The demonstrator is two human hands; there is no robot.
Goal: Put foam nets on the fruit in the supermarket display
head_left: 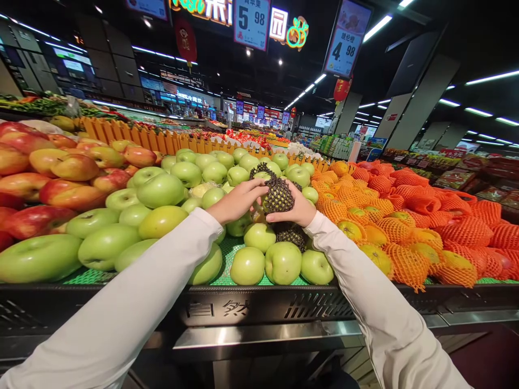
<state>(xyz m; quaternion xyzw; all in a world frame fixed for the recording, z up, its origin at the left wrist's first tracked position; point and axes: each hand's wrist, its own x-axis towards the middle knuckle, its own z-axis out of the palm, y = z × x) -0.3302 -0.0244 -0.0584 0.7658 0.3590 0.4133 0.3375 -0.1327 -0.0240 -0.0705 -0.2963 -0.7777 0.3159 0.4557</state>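
A green apple in a black mesh sleeve (279, 195) is held up over the pile of green apples (247, 266). My right hand (302, 206) wraps it from the right, thumb underneath and fingers behind. From the left, my left hand (238, 202) closes on its edge, with fingertips and thumb near each other at the mesh. Part of the grip is hidden behind the fruit. Another black mesh sleeve (263, 170) shows just beyond my fingers. Below my right hand, a further dark-netted apple (292, 236) lies among the bare ones.
Red-yellow apples (73, 167) are heaped at left. On the right sit oranges in orange nets (399, 246) and fruit in red nets (466, 229). A black shelf edge (259, 305) runs in front, and a low orange fence (133, 135) behind. Price signs (347, 38) hang overhead.
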